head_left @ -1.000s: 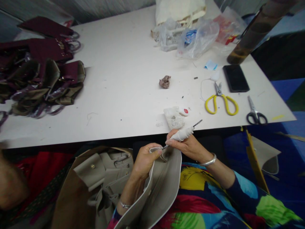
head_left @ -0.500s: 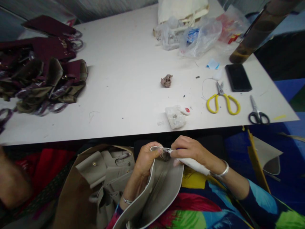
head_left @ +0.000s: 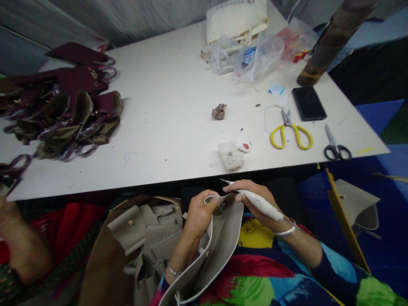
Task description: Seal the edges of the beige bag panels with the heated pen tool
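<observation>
Lettering (head_left: 235, 5) on the cream bag (head_left: 237, 21) across the worktop (head_left: 165, 106) is too small to read, like the red label (head_left: 245, 145). My left fingers (head_left: 212, 206) pinch the rim of the grey bag (head_left: 225, 242), which gapes below them; my right fingers (head_left: 247, 185) grip the white-wrapped tool (head_left: 263, 205), its tip near the left.

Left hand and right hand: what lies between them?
The head view shows a short stretch of the grey bag's open edge between the left hand, which grips the bag, and the right hand, which holds a white-handled tool.
</observation>
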A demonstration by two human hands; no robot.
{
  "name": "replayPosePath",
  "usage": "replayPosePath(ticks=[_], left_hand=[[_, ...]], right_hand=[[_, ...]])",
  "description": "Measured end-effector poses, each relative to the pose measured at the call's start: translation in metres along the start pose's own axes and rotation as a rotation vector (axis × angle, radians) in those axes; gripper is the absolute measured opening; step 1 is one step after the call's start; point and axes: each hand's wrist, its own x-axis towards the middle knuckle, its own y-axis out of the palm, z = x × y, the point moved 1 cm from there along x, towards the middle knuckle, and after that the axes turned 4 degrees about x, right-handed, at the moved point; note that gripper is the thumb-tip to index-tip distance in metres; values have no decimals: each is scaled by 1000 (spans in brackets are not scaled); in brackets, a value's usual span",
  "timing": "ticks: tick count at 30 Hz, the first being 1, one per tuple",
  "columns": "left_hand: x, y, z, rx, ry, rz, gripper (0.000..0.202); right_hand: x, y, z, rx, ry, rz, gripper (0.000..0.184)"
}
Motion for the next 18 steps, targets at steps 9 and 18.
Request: replayPosePath(ticks=[9, 18], left_hand=[[-3, 3, 1, 54, 21, 34, 21], [-7, 7, 1, 94, 46, 121, 26]], right_hand=[[-13, 9, -19, 22, 115, 15, 17], [-3, 10, -12, -214, 115, 157, 19]])
